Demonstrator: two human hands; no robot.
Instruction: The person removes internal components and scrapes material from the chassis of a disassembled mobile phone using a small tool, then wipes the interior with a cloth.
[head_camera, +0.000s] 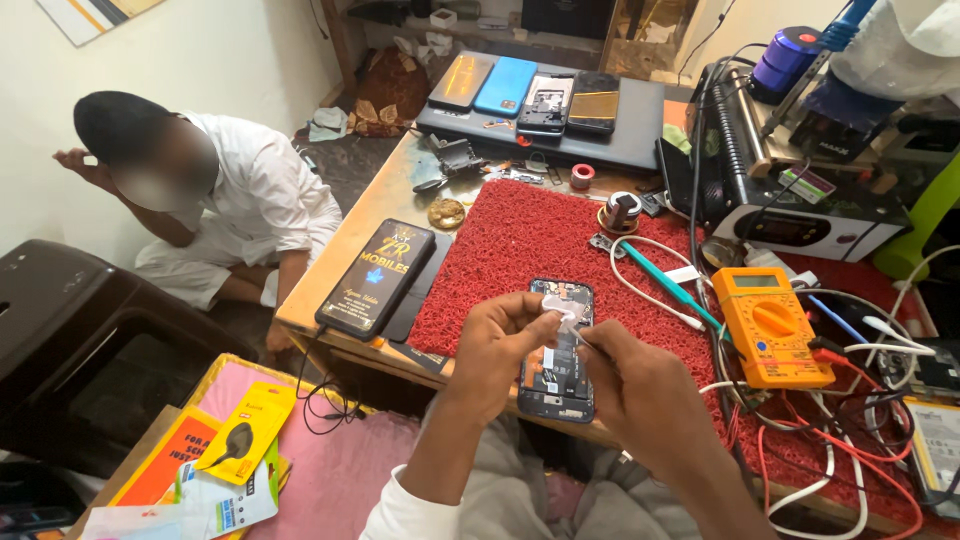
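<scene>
An opened smartphone (562, 375) with its back cover off lies on the red mat (520, 250), its circuit boards exposed. My left hand (495, 345) pinches a small white piece over the phone's upper part. My right hand (640, 385) holds a thin metal tool, tweezers or a fine driver, with its tip at the same spot. Both hands hover close together above the phone near the table's front edge.
An orange multimeter (770, 325) with tangled leads sits to the right, next to a teal-handled tool (665, 282). A black phone (377, 277) lies left of the mat. Several phones rest on a grey tray (640, 125) behind. A person in white sits on the floor at left (240, 200).
</scene>
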